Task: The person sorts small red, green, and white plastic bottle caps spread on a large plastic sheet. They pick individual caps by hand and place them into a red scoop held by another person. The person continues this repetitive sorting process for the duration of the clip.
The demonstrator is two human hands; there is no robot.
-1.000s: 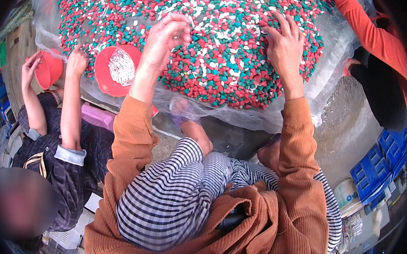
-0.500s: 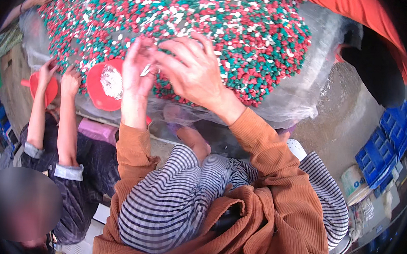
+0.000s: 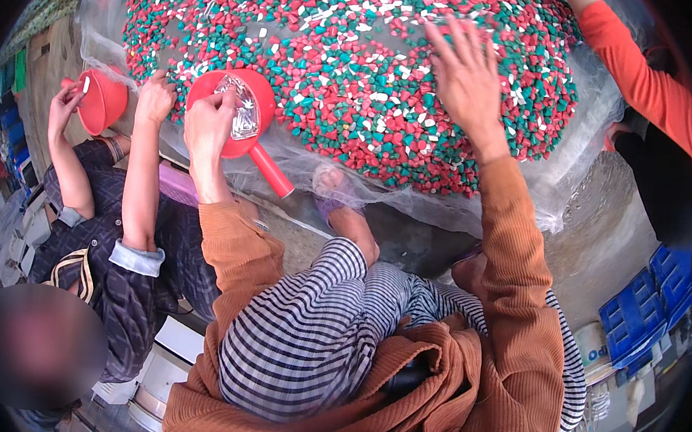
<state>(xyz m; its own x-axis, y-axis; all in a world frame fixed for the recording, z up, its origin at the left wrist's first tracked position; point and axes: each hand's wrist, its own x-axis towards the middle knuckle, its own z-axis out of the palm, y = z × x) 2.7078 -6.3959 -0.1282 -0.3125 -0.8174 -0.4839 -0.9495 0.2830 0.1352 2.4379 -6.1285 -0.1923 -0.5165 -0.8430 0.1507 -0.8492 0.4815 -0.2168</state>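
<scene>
My left hand is over the near left part of a red dipper, fingers bunched together and pointing into its bowl. Whether they hold a small piece is hidden. White and clear pieces lie inside the bowl, and the dipper's handle points toward me. My right hand reaches out over a wide heap of small red, green and white pieces. Its fingers are spread, and I see nothing held in it.
Clear plastic sheeting lies under the heap. At left, a co-worker's hands are by a second red dipper; one holds a small white piece. A person in an orange sleeve reaches in at upper right. Blue crates stand at right.
My hands, close together over the heap before, have parted. The left has moved to the dipper; the right has gone right and spread over the pieces. The whole view has shifted a little.
</scene>
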